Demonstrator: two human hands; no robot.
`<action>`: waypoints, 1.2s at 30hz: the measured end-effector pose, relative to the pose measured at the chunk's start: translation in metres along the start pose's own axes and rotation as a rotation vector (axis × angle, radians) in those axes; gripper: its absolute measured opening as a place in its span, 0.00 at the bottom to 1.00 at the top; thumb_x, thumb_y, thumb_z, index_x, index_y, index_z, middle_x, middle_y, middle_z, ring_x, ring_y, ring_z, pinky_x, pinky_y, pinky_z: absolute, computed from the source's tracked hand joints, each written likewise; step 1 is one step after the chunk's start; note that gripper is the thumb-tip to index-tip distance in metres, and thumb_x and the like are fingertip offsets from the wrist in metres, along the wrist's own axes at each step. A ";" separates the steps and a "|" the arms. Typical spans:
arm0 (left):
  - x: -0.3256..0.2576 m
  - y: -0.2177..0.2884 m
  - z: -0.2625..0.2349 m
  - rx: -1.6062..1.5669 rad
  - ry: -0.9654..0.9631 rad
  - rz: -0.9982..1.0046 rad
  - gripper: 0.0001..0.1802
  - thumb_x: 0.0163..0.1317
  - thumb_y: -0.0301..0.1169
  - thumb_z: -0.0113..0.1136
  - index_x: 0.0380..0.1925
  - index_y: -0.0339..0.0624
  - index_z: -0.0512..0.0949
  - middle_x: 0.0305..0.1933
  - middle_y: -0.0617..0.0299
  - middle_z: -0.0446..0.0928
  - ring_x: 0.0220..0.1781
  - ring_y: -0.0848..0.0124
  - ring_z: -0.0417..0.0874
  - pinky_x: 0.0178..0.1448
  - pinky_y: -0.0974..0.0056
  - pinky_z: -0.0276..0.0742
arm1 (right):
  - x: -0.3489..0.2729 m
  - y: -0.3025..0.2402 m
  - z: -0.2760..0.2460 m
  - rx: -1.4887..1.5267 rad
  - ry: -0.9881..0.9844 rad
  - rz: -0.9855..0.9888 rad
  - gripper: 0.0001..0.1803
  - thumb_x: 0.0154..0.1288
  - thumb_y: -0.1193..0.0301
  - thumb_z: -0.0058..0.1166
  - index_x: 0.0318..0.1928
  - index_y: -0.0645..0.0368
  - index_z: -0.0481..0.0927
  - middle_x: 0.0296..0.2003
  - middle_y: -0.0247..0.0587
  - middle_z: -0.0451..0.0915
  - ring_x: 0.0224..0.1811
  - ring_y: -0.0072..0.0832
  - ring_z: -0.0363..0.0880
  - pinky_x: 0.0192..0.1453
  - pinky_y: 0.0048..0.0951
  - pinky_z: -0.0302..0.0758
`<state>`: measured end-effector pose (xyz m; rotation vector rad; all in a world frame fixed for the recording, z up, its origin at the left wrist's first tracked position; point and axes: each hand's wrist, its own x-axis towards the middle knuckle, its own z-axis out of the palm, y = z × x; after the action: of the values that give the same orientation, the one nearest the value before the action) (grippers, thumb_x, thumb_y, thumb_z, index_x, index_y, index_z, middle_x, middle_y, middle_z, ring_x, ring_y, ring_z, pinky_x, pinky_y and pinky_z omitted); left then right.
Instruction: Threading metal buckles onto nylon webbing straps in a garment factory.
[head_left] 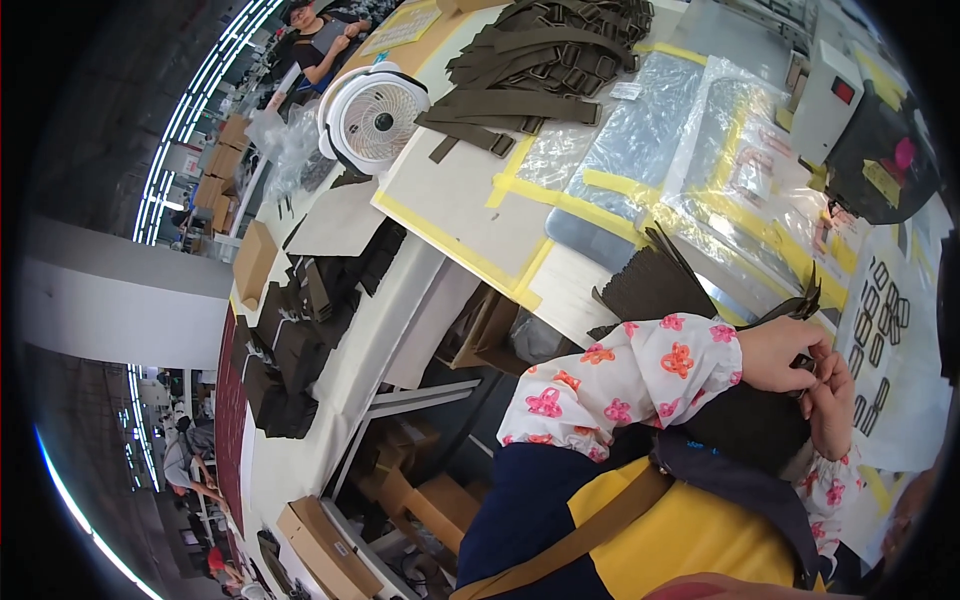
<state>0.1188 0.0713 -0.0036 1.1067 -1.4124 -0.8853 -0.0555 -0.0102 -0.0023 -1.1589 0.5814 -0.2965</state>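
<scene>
My left hand (pixel 782 352), in a white sleeve with pink flowers, and my right hand (pixel 832 403) meet at the right edge of the work table. Both pinch a thin dark strap piece (pixel 803 302) whose ends fan upward above the fingers. Whether a buckle sits between the fingers is hidden. A dark bundle of fabric (pixel 750 425) lies under my wrists. A fanned stack of dark flat pieces (pixel 650 285) rests just left of my left forearm. Several small rectangular metal buckles (pixel 880 300) lie on a white sheet to the right of my hands.
A pile of dark olive straps (pixel 540 60) covers the far table, next to a white fan (pixel 372 118). Clear plastic bags (pixel 650 140) are held down with yellow tape. A white box with a red switch (pixel 825 100) stands far right. Cardboard boxes (pixel 325 550) sit below. Another person (pixel 320 40) works beyond.
</scene>
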 end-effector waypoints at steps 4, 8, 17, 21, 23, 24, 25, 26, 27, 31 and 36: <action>-0.003 -0.003 0.012 0.208 -0.083 -0.035 0.19 0.44 0.37 0.60 0.34 0.38 0.72 0.27 0.49 0.75 0.32 0.53 0.78 0.36 0.58 0.73 | 0.000 -0.001 -0.008 -0.255 0.125 -0.082 0.08 0.53 0.81 0.40 0.28 0.55 0.58 0.24 0.29 0.63 0.16 0.12 0.58 0.19 0.13 0.56; -0.004 0.003 0.026 0.331 0.064 0.056 0.12 0.42 0.34 0.59 0.27 0.42 0.73 0.24 0.54 0.75 0.28 0.55 0.77 0.31 0.58 0.71 | -0.005 0.003 -0.012 -0.364 0.098 -0.129 0.08 0.53 0.81 0.40 0.27 0.55 0.58 0.23 0.30 0.63 0.15 0.13 0.59 0.18 0.14 0.57; 0.005 0.001 -0.001 0.279 -0.149 -0.089 0.16 0.49 0.27 0.61 0.40 0.38 0.72 0.31 0.55 0.72 0.24 0.65 0.74 0.28 0.65 0.69 | -0.007 -0.018 -0.011 -0.193 0.254 -0.143 0.10 0.55 0.81 0.44 0.26 0.58 0.57 0.30 0.37 0.67 0.19 0.18 0.69 0.21 0.19 0.66; 0.011 0.006 0.007 0.412 -0.061 -0.188 0.13 0.50 0.31 0.63 0.34 0.37 0.75 0.25 0.58 0.71 0.19 0.69 0.71 0.25 0.69 0.67 | -0.008 -0.007 -0.007 -0.080 0.255 -0.207 0.10 0.51 0.83 0.44 0.26 0.59 0.58 0.29 0.36 0.65 0.20 0.17 0.67 0.23 0.19 0.69; 0.014 0.003 0.012 0.495 -0.075 -0.184 0.12 0.48 0.32 0.64 0.29 0.36 0.75 0.21 0.59 0.71 0.17 0.70 0.70 0.24 0.69 0.67 | -0.010 0.003 -0.004 -0.335 0.258 -0.385 0.09 0.48 0.84 0.46 0.25 0.60 0.61 0.26 0.33 0.65 0.24 0.17 0.64 0.26 0.20 0.66; 0.016 -0.001 0.013 0.528 -0.102 -0.185 0.12 0.48 0.32 0.64 0.26 0.36 0.74 0.19 0.60 0.71 0.16 0.72 0.69 0.24 0.69 0.67 | -0.013 -0.001 0.000 -0.450 0.290 -0.463 0.09 0.47 0.84 0.47 0.25 0.60 0.62 0.23 0.32 0.63 0.23 0.19 0.63 0.26 0.22 0.64; 0.017 -0.001 0.016 0.441 -0.059 -0.290 0.11 0.48 0.32 0.64 0.24 0.35 0.74 0.17 0.61 0.70 0.16 0.74 0.68 0.23 0.70 0.65 | -0.013 0.001 -0.002 -0.491 0.298 -0.525 0.08 0.47 0.83 0.47 0.25 0.60 0.63 0.23 0.34 0.64 0.22 0.22 0.63 0.26 0.23 0.64; 0.018 -0.001 0.018 0.356 -0.016 -0.398 0.11 0.49 0.31 0.63 0.23 0.35 0.73 0.15 0.63 0.70 0.16 0.76 0.67 0.23 0.70 0.64 | -0.012 0.005 -0.006 -0.534 0.305 -0.584 0.08 0.46 0.82 0.48 0.26 0.60 0.64 0.23 0.36 0.65 0.21 0.24 0.64 0.25 0.24 0.64; 0.016 -0.004 0.015 0.372 0.017 -0.439 0.11 0.49 0.30 0.62 0.21 0.34 0.72 0.13 0.65 0.68 0.16 0.79 0.65 0.22 0.71 0.62 | -0.012 0.006 -0.005 -0.524 0.326 -0.588 0.08 0.46 0.82 0.48 0.26 0.60 0.64 0.23 0.36 0.65 0.21 0.24 0.64 0.25 0.24 0.64; 0.013 -0.008 0.016 0.521 0.059 -0.347 0.09 0.49 0.29 0.61 0.23 0.35 0.72 0.16 0.63 0.69 0.19 0.79 0.66 0.26 0.72 0.64 | -0.011 0.012 -0.012 -0.538 0.309 -0.566 0.06 0.48 0.79 0.49 0.27 0.61 0.66 0.24 0.40 0.69 0.22 0.30 0.67 0.26 0.27 0.65; 0.019 0.000 0.016 0.048 0.283 -0.285 0.18 0.58 0.21 0.53 0.49 0.30 0.65 0.48 0.58 0.69 0.35 0.74 0.77 0.41 0.72 0.73 | -0.025 -0.001 -0.069 -1.002 0.700 -0.596 0.08 0.52 0.72 0.53 0.31 0.60 0.69 0.27 0.42 0.72 0.27 0.36 0.73 0.30 0.32 0.70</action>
<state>0.1037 0.0523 -0.0005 1.4335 -1.0636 -0.8565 -0.1148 -0.0513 -0.0132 -2.2265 1.0414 -1.0223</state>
